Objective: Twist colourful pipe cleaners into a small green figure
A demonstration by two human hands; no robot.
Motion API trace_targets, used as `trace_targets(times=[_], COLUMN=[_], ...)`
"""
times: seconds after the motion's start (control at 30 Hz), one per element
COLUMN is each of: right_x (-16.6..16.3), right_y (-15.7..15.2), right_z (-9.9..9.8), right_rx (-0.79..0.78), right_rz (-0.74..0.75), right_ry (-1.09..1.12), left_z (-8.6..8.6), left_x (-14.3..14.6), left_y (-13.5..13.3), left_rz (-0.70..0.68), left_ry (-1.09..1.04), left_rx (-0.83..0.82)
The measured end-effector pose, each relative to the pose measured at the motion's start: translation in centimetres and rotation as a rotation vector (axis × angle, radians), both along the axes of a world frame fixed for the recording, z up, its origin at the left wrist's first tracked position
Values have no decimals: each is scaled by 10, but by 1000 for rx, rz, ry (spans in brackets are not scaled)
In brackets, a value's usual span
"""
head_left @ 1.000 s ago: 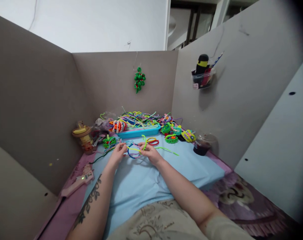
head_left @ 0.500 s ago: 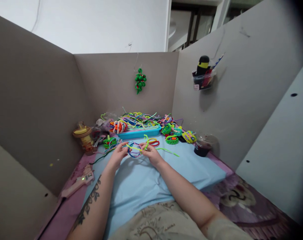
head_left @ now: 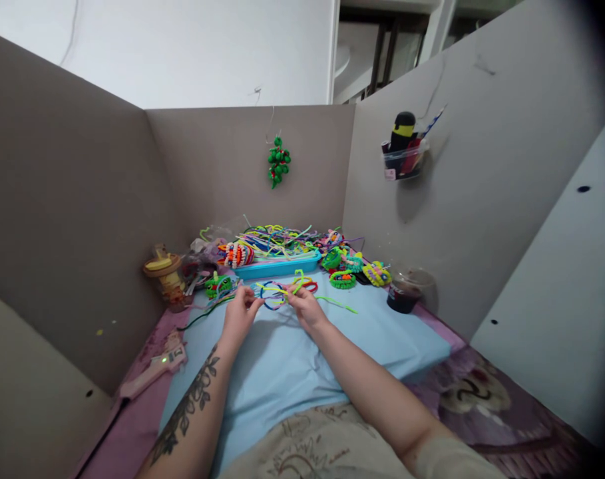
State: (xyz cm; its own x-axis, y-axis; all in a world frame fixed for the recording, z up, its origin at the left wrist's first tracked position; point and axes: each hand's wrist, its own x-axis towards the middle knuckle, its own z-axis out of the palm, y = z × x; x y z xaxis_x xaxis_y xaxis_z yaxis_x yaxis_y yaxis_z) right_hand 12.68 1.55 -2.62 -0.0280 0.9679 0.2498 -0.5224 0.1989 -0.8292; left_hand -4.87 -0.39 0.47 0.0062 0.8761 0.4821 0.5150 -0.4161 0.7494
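My left hand (head_left: 241, 314) and my right hand (head_left: 305, 307) both pinch a small ring of twisted pipe cleaners (head_left: 272, 295), blue and purple with yellow-green strands through it. The ring hangs just above a light blue cloth (head_left: 327, 346). A green strand curls up from my right fingers and a longer green one (head_left: 335, 303) trails right over the cloth. Behind the hands, a blue tray (head_left: 278, 267) holds a heap of coloured pipe cleaners.
Finished pipe-cleaner rings (head_left: 343, 279) lie right of the tray, beside a dark cup (head_left: 403, 293). A wooden spool (head_left: 166, 274) and a pink glue gun (head_left: 155, 366) stand left. Grey cardboard walls enclose the spot; a green ornament (head_left: 279, 160) hangs at the back.
Both hands have lifted the ring slightly and turned it, and the green strand at my right fingers has bent further over. The left forearm has shifted a little right.
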Motion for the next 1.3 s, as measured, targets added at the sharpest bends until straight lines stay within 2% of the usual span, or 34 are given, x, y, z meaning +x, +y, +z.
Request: trace_targets(times=[0.1,0.23,0.37,0.6,0.7,0.9,1.07,1.2,1.3], right_x=[-1,0,1,3,3,4,5,6,6], right_y=[0,-2,-3,5,7,7,9,8,7], right_z=[-2,-3,-2,-4,-6,-4,-2,-1,0], right_rx=[36,97,81,-47,-82,-118,-195,-265,-259], right_rz=[-15,-61,-85,-17,-12,-44,-37,-47,-23], right_ry=[-32,-137,-186,45,98,158,268,328,328], left_z=[-1,0,1,3,5,2,-6,-12,-14], left_x=[-1,-2,-3,-3,-3,-6,-1,11,19], left_y=[0,2,3,4,4,6,10,6,2], left_rz=[55,17,-2,-138,-156,-129,5,-114,-174], left_ry=[64,175,267,134,104,-1,-63,-20,-44], left_rx=[6,-15,-20,-71,-89,-118,-44,-179,-201])
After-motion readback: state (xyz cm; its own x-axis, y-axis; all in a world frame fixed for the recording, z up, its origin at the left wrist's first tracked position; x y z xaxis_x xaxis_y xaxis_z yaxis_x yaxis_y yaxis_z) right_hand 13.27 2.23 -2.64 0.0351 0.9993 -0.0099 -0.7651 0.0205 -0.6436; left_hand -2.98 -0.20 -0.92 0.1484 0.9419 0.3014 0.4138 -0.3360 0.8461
